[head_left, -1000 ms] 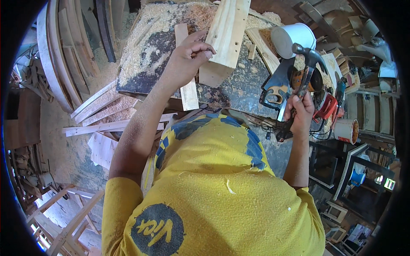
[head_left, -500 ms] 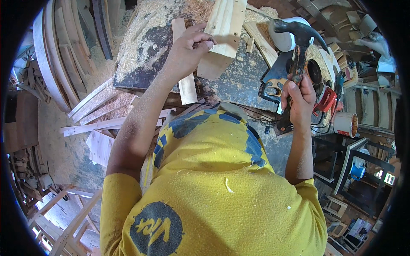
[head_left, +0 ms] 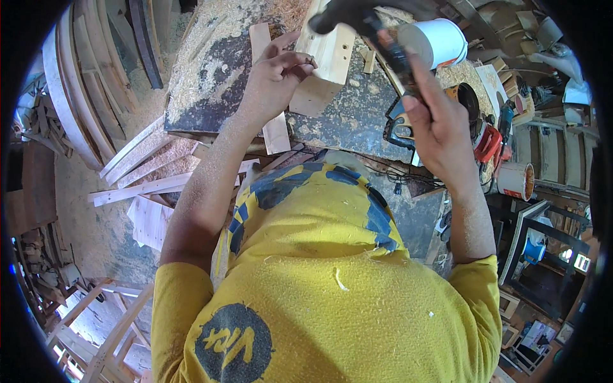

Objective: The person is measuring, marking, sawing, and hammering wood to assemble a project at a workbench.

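My right hand [head_left: 439, 131] is wrapped round the handle of a claw hammer [head_left: 391, 52]. The hammer is raised, its dark head blurred over the far end of a pale wooden block [head_left: 325, 59]. That block lies on the bench with a few holes showing in its top. At the block's left edge, my left hand [head_left: 269, 86] has its thumb and forefinger pinched together. A tiny dark thing shows at the fingertips, too small to make out. Under the left wrist lies a narrow wooden strip [head_left: 277, 135].
The dark, sawdust-strewn bench [head_left: 211, 96] carries a handsaw [head_left: 400, 127], partly behind my right hand, and a white bucket [head_left: 440, 42]. Farther right are a red power tool [head_left: 488, 144] and another bucket [head_left: 513, 180]. Loose strips [head_left: 143, 186] and curved boards [head_left: 76, 83] are at the left.
My right hand has swung the hammer up and left, from beside the bucket to over the block. The left hand has shifted slightly down and left, still pinched at the block.
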Motion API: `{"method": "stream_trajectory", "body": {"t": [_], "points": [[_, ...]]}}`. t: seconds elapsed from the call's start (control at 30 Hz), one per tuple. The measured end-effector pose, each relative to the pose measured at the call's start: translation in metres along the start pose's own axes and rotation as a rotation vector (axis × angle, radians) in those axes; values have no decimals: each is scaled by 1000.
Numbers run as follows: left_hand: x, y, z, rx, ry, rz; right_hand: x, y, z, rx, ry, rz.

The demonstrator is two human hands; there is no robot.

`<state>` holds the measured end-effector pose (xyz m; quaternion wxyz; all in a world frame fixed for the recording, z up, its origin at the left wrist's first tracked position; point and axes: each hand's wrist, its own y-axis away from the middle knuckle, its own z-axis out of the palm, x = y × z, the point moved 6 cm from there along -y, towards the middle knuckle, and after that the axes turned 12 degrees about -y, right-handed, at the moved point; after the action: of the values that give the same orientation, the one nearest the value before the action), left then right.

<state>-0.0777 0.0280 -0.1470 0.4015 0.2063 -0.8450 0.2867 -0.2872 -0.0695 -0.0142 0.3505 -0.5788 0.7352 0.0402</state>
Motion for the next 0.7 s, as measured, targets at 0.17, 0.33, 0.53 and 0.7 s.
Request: {"method": "stream_trajectory", "body": {"t": [0.17, 0.33, 0.53, 0.7], "points": [[4, 0, -1, -6, -45, 73, -2, -8, 0, -135, 51, 75], [-1, 0, 1, -11, 40, 11, -13, -10, -10, -25, 21, -83], [5, 0, -3, 26, -66, 92, -14, -11, -18, 23, -83, 66], [1, -2, -2, -102, -31, 12, -3, -1, 3, -324, 226, 115]]}}
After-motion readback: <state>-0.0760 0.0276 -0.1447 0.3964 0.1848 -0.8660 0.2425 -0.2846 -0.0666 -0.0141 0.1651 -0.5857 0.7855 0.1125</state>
